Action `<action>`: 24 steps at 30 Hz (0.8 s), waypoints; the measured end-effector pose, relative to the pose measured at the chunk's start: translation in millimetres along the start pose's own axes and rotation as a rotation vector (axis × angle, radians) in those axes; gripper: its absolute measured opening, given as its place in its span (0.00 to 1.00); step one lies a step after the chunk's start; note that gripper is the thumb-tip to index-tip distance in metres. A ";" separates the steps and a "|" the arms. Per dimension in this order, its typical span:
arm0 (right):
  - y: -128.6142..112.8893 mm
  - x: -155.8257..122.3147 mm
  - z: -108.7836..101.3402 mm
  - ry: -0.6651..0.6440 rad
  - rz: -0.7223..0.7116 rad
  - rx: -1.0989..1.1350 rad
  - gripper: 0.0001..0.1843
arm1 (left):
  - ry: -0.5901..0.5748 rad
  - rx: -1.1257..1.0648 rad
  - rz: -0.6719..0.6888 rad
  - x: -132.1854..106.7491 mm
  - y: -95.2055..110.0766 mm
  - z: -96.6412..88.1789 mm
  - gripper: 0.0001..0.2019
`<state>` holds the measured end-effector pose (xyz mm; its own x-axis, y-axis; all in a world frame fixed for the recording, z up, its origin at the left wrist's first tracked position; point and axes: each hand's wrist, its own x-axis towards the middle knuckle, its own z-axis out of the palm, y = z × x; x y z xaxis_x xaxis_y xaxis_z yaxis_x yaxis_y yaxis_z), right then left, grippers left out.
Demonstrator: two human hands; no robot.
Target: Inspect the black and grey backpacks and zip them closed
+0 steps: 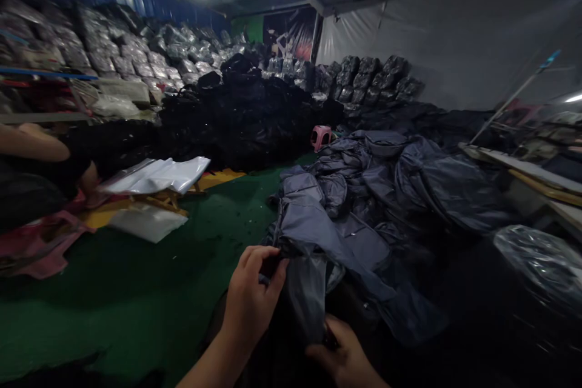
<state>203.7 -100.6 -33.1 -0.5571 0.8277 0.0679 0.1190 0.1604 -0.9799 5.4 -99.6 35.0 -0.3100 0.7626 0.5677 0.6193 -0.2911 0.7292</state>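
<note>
A grey-blue fabric bag (307, 221) lies in front of me, its near end hanging down between my hands. My left hand (254, 285) pinches the bag's left edge between thumb and fingers. Lower and to the right, my right hand (341, 351) is closed on the hanging lower part of the cloth. Something dark shows between the right fingers, too dim to make out. Beyond my hands, a heap of similar grey-blue bags (364, 163) spreads to the back right.
A person's arm (31, 139) is at the left, near a pink stool (54, 248) and white plastic sheets (157, 176). Black goods (236, 115) are piled behind the green floor (182, 291). A table (536, 176) and clear plastic (536, 254) stand right.
</note>
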 end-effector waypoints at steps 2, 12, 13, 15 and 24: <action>1.8 -2.9 -2.5 -0.009 -0.008 -0.058 0.13 | -0.006 -0.009 0.012 -1.1 3.0 -6.4 0.06; -14.5 8.3 -19.1 -0.110 0.040 -0.262 0.14 | -0.086 0.002 0.009 30.1 -2.9 -26.2 0.07; -23.2 11.3 -24.9 -0.156 0.033 -0.337 0.12 | -0.093 0.005 0.016 34.3 -4.1 -26.5 0.07; -44.2 17.9 -40.0 -0.253 0.010 -0.504 0.05 | -0.100 0.010 0.033 42.0 -5.2 -27.0 0.07; -150.4 67.2 -55.2 0.051 -0.336 -0.925 0.09 | -0.144 -0.010 0.086 56.8 4.8 -26.4 0.07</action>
<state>193.7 -39.4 129.2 -0.6461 0.6809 0.3448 0.5695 0.7309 -0.3762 -28.3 -73.0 80.9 -0.1489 0.8092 0.5684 0.6321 -0.3642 0.6840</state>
